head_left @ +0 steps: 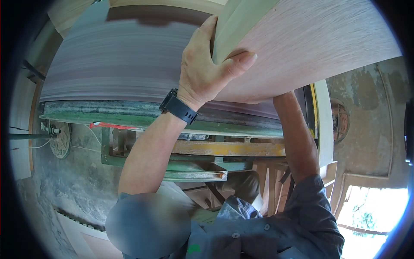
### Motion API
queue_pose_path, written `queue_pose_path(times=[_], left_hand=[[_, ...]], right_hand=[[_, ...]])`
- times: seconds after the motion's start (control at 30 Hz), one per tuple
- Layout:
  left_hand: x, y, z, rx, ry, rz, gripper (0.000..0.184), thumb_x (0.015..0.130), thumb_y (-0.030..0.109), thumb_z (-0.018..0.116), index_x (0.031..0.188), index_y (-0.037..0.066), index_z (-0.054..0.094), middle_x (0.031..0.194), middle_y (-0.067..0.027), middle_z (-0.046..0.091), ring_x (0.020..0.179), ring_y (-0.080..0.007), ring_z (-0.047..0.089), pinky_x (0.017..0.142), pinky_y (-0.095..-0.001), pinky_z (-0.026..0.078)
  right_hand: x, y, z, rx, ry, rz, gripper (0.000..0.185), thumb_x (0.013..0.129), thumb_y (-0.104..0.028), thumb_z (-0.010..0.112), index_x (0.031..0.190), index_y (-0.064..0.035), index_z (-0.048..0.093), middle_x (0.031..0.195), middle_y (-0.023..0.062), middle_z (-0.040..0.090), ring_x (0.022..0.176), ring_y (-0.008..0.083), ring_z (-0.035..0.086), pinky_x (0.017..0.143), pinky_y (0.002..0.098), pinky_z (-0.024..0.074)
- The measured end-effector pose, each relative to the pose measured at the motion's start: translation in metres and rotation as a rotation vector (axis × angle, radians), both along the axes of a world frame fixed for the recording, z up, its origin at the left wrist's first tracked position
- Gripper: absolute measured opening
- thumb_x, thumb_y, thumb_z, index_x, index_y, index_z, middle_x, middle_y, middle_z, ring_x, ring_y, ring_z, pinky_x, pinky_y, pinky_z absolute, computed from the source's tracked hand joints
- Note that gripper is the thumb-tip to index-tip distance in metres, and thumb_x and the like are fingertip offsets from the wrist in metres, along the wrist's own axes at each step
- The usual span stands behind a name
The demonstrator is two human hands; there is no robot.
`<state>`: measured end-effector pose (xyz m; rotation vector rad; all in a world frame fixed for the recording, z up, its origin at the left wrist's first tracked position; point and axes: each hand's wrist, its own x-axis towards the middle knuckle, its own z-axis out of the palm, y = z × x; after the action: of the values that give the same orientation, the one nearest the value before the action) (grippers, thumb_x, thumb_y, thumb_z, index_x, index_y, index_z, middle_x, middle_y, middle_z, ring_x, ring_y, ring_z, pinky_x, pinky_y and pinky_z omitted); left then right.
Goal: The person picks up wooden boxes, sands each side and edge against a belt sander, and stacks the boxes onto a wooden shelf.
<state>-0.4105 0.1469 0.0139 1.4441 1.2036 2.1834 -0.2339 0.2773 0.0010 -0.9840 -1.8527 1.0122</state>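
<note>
A large pale wooden piece (315,43), with a broad grained face and a greenish side face, fills the upper right. My left hand (205,69), with a black watch (179,107) on its wrist, grips the near left corner. Its thumb presses on the grained face, while the other fingers curl along the greenish side and are partly hidden. My right hand is out of sight behind the piece's lower edge; only the right forearm (298,134) shows. Below the piece lies a wide, streaked grey-purple sanding belt (125,56).
A worn green machine frame (99,113) runs along the belt's near edge, with a yellow bar (228,149) under it. More boards (172,3) lie at the far side. A green-framed ledge (196,173) juts toward my body. Bright daylight enters at lower right.
</note>
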Motion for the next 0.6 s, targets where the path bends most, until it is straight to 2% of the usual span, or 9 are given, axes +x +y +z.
queue_pose_path(times=[0.4,0.6], left_hand=[[-0.043,-0.015,-0.002,-0.011,-0.026,0.038,0.081,0.060,0.062,0.065,0.108,-0.001,0.049,0.097,-0.0155,0.056,0.089,-0.0247,0.055,0.076,-0.0331,0.044],[-0.053,-0.024,0.003,0.000,-0.069,-0.007,0.077,0.061,0.057,0.067,0.107,-0.002,0.050,0.094,-0.0144,0.057,0.086,-0.0221,0.056,0.074,-0.0309,0.044]], right_hand=[[-0.043,-0.009,-0.003,-0.021,0.002,0.036,0.035,0.085,-0.029,0.048,0.100,0.0018,0.055,0.094,0.0147,0.058,0.085,0.0198,0.051,0.076,0.0323,0.0419],[-0.057,-0.015,-0.003,-0.027,0.016,0.062,0.035,0.085,-0.029,0.047,0.099,0.0020,0.055,0.094,0.0149,0.058,0.085,0.0201,0.051,0.076,0.0325,0.0416]])
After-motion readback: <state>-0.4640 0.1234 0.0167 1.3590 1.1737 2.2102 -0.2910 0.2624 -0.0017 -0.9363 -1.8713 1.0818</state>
